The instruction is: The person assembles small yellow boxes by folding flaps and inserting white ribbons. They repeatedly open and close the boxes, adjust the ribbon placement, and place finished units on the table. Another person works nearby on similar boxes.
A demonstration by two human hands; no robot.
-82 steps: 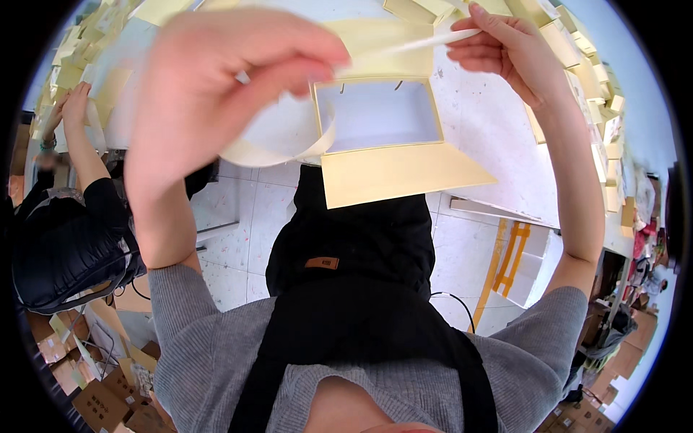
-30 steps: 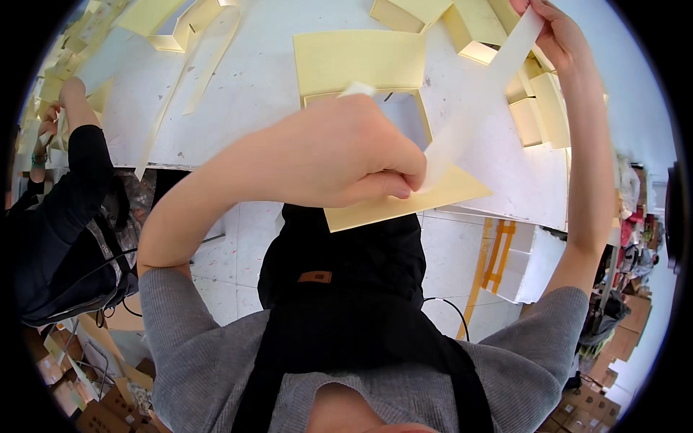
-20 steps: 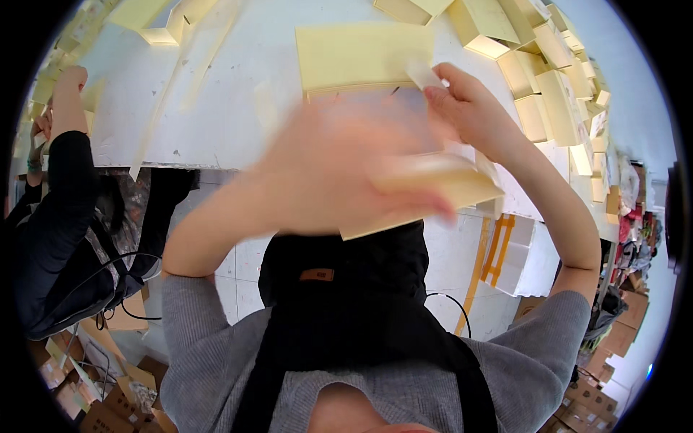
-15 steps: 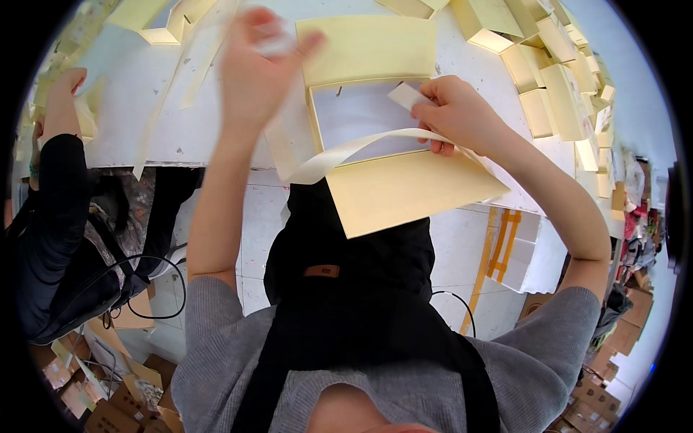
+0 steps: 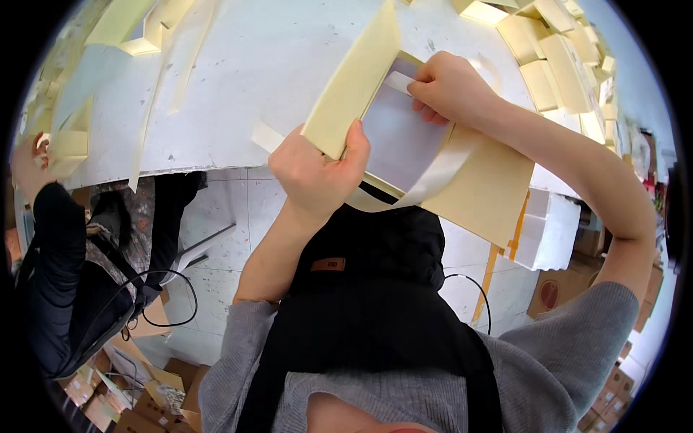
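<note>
A pale yellow cardboard box [image 5: 408, 189] with a white inside is tilted at the table's front edge, its two yellow flaps spread to either side. My left hand [image 5: 317, 169] is closed on the near corner of the box, thumb over the edge of the left flap [image 5: 354, 79]. My right hand [image 5: 455, 90], fingers pinched, holds a small flat white piece [image 5: 398, 81] over the box's inside. From under this hand a cream ribbon-like strip [image 5: 440, 177] loops down over the right flap [image 5: 484, 187] and past the box's near edge.
Several yellow boxes [image 5: 545, 65] are piled at the far right of the white table [image 5: 231, 94]. Another open box [image 5: 141, 43] and thin strips [image 5: 189, 65] lie at the far left. A co-worker's arm [image 5: 54, 224] is at the left edge.
My left hand has come down from the air and taken hold of the box. The box has turned and tilted, its far flap now on the left. My right hand still holds the white piece.
</note>
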